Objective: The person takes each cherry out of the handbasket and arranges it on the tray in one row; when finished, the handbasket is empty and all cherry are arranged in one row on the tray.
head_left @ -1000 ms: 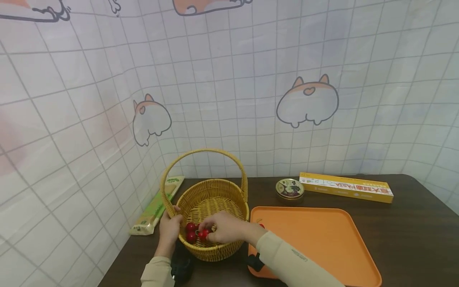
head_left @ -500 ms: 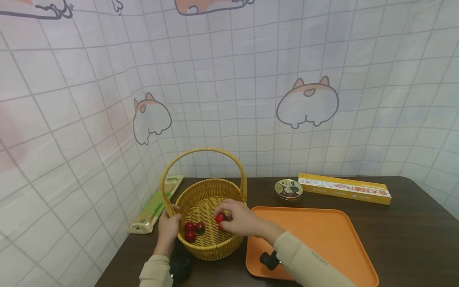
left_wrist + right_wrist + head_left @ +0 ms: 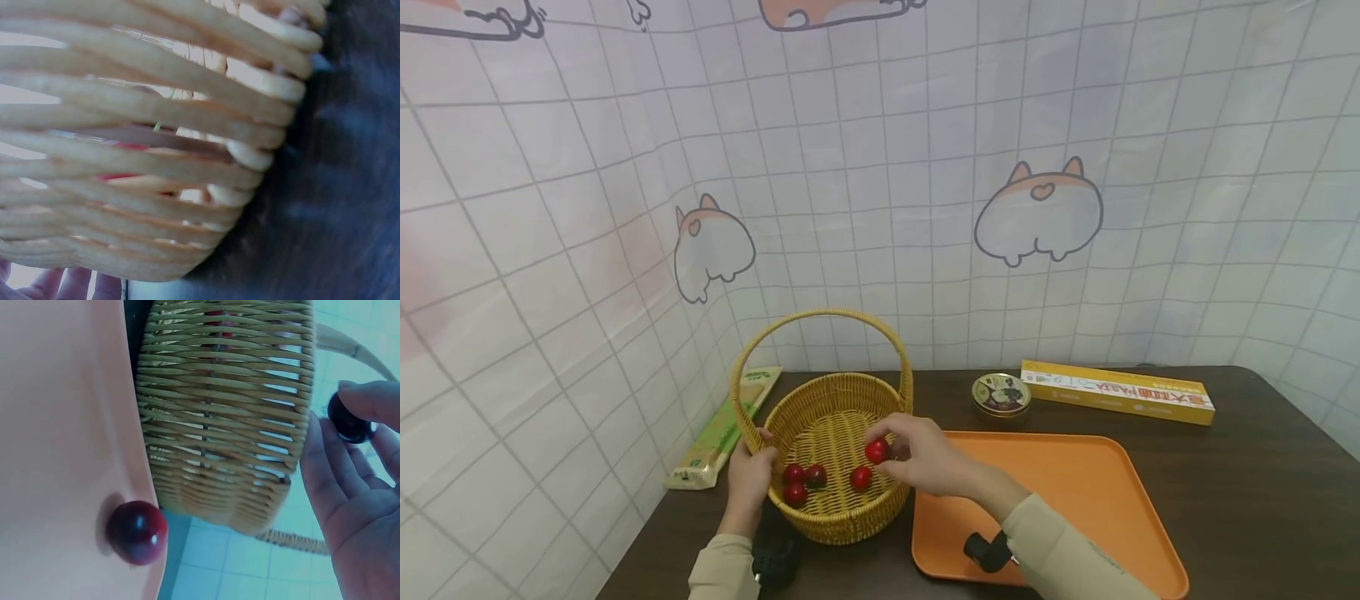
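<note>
A yellow wicker basket (image 3: 835, 528) with a tall hoop handle stands at the middle left of the table. My left hand (image 3: 750, 483) grips its left rim at the foot of the handle; its fingers (image 3: 75, 285) show past the weave in the left wrist view. Over the right rim, my right hand (image 3: 928, 457) pinches a shiny dark-red cherry (image 3: 877, 451) between thumb and fingers. Inside the basket, three cherries (image 3: 794, 493) cluster at the left and a single cherry (image 3: 861, 478) lies further right. Another cherry (image 3: 137, 532) sits by the tray's edge, hidden by my arm in the head view.
An orange tray (image 3: 1052, 500) lies right of the basket. Behind it are a round tin (image 3: 1002, 393) and a long yellow pasta box (image 3: 1116, 393). A green packet (image 3: 724, 433) lies left of the basket, near the patterned wall curtain (image 3: 880, 208).
My right hand has moved from the cluster of cherries rightward to the right rim, with a cherry in its fingers. One cherry now lies apart in the basket. The left hand keeps its hold.
</note>
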Demonstrator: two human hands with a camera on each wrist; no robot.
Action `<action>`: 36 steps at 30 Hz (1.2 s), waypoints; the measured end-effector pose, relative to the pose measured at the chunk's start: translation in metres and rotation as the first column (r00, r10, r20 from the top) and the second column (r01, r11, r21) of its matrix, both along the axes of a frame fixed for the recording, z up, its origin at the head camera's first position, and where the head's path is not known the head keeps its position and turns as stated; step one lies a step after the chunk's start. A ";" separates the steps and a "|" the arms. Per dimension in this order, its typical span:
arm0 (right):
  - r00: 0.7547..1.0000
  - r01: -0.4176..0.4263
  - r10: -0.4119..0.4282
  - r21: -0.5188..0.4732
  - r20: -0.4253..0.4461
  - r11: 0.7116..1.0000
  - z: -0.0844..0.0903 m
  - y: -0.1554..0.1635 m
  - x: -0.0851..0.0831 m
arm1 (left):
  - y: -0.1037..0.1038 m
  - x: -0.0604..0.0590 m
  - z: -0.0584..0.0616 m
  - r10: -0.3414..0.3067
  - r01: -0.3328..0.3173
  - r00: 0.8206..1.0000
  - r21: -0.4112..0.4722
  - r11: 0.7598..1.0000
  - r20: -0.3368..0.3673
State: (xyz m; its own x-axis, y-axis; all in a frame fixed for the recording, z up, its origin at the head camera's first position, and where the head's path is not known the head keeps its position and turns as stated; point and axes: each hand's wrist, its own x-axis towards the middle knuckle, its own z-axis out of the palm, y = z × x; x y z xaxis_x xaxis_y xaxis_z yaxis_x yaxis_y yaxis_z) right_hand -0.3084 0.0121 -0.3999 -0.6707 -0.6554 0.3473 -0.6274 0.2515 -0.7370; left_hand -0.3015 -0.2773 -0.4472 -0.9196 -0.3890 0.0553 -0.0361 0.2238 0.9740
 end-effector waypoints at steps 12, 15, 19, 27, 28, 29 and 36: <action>0.992 0.091 -0.083 -0.092 0.092 0.992 -0.010 0.044 0.008 | 0.000 0.002 0.002 0.023 -0.023 1.000 -0.010 1.000 -0.018; 0.992 0.110 -0.104 -0.086 0.069 0.990 -0.015 0.052 0.003 | -0.001 0.002 0.002 0.018 -0.019 1.000 -0.019 1.000 -0.009; 0.988 0.150 -0.147 -0.080 0.039 0.985 -0.022 0.066 -0.005 | 0.000 0.001 0.000 0.016 -0.017 1.000 -0.022 1.000 -0.011; 0.981 0.179 -0.172 -0.074 0.090 0.981 -0.031 0.091 -0.015 | 0.003 -0.003 -0.003 0.026 -0.026 0.999 -0.013 1.000 -0.025; 0.980 0.182 -0.177 -0.063 0.088 0.981 -0.032 0.093 -0.015 | 0.003 -0.003 -0.003 0.025 -0.025 0.999 -0.014 1.000 -0.024; 0.979 0.187 -0.182 -0.052 0.093 0.981 -0.033 0.094 -0.016 | 0.003 -0.003 -0.003 0.021 -0.021 1.000 -0.016 1.000 -0.021; 0.955 0.282 -0.288 0.072 0.079 0.957 -0.037 0.100 -0.023 | 0.002 0.000 0.000 0.028 -0.028 1.000 -0.031 0.999 -0.007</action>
